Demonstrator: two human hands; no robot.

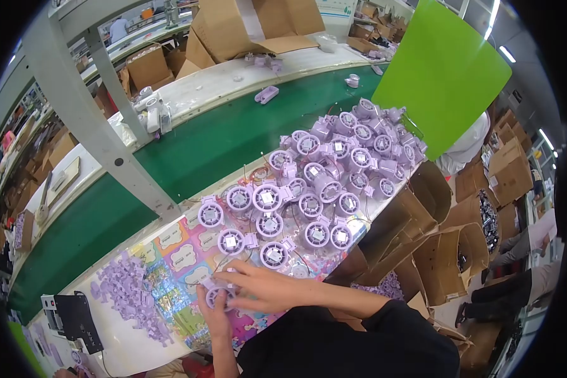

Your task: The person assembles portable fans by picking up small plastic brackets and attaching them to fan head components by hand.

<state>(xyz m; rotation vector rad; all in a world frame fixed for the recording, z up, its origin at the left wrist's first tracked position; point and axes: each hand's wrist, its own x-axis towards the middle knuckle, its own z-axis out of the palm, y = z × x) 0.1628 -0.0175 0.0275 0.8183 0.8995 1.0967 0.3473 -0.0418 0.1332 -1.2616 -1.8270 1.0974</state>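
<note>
Near the front of the bench, my left hand [216,320] is closed around a round purple plastic housing [218,297] with a spoked face. My right hand [264,288] reaches over it from the right, fingers and thumb bent onto the same piece and partly hiding it. Just beyond my hands stand many similar purple housings [269,223], several with a white square in the middle and thin wires. They grow into a heap [361,135] toward the far right. On the left lies a pile of small purple plastic parts [129,293].
Colourful printed sheets [179,255] cover part of the bench. A black device [82,321] stands at the left end. Behind runs a green conveyor belt [205,142] beside a grey metal post [101,120]. A bright green panel [444,75] rises at right, above open cardboard boxes [450,258].
</note>
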